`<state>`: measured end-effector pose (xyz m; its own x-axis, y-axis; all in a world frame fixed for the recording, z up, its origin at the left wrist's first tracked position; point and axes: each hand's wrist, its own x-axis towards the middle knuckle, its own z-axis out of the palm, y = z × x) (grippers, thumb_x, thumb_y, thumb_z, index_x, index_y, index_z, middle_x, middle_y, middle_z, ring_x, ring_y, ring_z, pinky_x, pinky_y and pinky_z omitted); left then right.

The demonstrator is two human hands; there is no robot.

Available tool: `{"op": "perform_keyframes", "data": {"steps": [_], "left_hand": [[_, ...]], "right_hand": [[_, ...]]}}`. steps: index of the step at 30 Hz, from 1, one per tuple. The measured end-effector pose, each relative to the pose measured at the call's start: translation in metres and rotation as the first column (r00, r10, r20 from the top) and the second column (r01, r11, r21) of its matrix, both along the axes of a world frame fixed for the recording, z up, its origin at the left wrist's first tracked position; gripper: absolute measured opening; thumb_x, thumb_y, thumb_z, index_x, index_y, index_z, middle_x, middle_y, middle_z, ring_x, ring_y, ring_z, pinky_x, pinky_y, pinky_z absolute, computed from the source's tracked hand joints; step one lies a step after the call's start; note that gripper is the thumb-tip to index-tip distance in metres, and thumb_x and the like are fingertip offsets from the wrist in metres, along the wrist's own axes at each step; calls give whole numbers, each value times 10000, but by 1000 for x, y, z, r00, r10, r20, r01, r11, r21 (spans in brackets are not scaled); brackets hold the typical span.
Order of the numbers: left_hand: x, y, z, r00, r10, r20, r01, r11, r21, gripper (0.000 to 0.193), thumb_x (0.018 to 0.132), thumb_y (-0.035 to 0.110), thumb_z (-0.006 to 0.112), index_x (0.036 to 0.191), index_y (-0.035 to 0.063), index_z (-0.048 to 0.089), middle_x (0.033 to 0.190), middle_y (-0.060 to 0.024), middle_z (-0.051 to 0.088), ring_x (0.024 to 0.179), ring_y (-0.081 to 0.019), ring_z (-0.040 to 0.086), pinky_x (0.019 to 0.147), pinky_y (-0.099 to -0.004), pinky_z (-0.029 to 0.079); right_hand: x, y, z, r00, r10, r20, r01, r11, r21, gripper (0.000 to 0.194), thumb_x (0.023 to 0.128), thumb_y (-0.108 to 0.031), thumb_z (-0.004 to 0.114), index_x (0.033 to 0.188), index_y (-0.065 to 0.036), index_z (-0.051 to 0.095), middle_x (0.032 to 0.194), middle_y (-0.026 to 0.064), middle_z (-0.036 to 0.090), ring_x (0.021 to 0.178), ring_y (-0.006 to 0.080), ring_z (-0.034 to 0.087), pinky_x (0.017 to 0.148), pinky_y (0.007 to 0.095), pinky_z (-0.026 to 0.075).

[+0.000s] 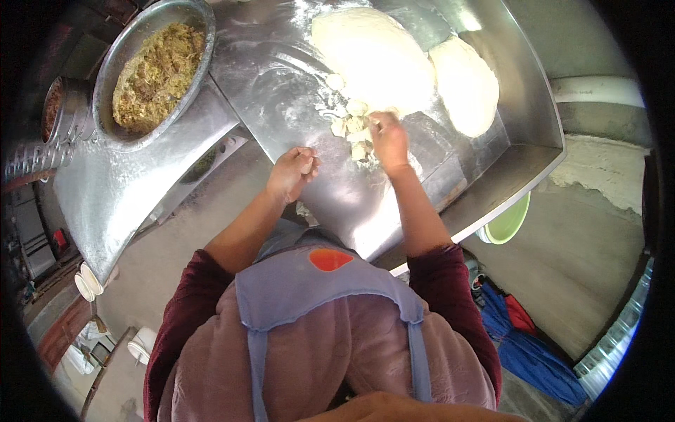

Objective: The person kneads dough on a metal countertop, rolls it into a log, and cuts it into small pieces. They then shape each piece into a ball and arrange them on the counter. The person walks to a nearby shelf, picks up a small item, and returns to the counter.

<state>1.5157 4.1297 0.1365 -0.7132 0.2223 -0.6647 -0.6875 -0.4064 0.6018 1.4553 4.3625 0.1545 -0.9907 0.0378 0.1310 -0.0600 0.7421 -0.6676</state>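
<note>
Several small pieces of dough (355,125) lie in a cluster on the floured metal worktop (295,108). My right hand (390,140) is at the right side of this cluster, its fingertips bent down among the pieces and slightly blurred. Whether it grips one cannot be made out. My left hand (294,171) is held near the worktop's left edge, apart from the pieces, with curled fingers; I cannot see if anything is inside them. Beyond the cluster spreads a large, brightly lit mass of dough (374,55). A second dough lump (466,87) rests to its right.
A large metal basin (206,53) of chopped filling (158,79) stands at upper left, beside a smaller metal pot (71,111). The worktop has a raised metal rim (532,153) on the right. Below it are a green basin (509,224) and blue fabric (532,358).
</note>
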Motion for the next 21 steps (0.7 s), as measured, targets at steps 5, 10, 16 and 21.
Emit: {"op": "perform_keyframes", "data": {"steps": [5,10,16,21], "left_hand": [[0,-7,-1,997,-15,-76,29,981,190,215,983,265,511,1005,54,550,798,-30,557,691,-134,501,592,-279,400],[0,1,12,993,-27,-114,37,996,83,206,967,255,551,1027,59,558,902,-58,593,777,-136,540,686,-279,434],[2,8,17,998,55,-38,-49,987,152,324,982,313,510,1120,22,539,1015,-113,606,899,-201,578,817,-322,458],[-5,7,19,992,119,-51,-85,896,435,547,977,498,417,1143,-12,527,1034,-133,606,940,-248,578,880,-367,451]], "right_hand": [[-42,25,-2,972,-42,-231,138,898,418,245,782,-111,677,1019,-76,626,1140,152,551,1015,355,553,849,415,488],[-61,22,-24,972,-87,-218,189,841,507,301,711,-120,717,996,-65,633,1048,134,558,992,317,570,823,416,497],[-53,37,-1,977,-85,193,73,995,68,288,711,-123,718,971,-15,658,847,110,664,703,240,628,667,387,521],[13,21,53,689,378,618,242,683,-689,260,766,-24,720,1012,24,649,872,74,671,757,134,634,686,266,516]]}}
